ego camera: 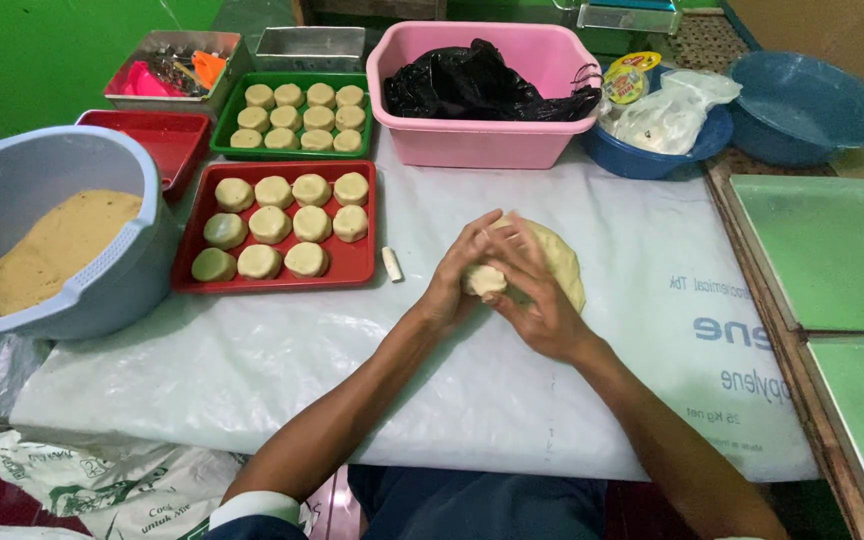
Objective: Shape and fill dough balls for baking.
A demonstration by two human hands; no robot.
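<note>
right now left hand (455, 275) and right hand (532, 290) cup a small dough ball (484, 281) mid-table, beside the dough mound (562, 262); looks soft, sticky, light, best cradled gently underneath.

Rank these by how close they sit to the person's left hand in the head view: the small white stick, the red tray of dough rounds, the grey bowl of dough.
From the left hand:
1. Small white stick, just to its left on the sheet.
2. Red tray, further left.
3. Grey bowl, at the far left edge.
</note>
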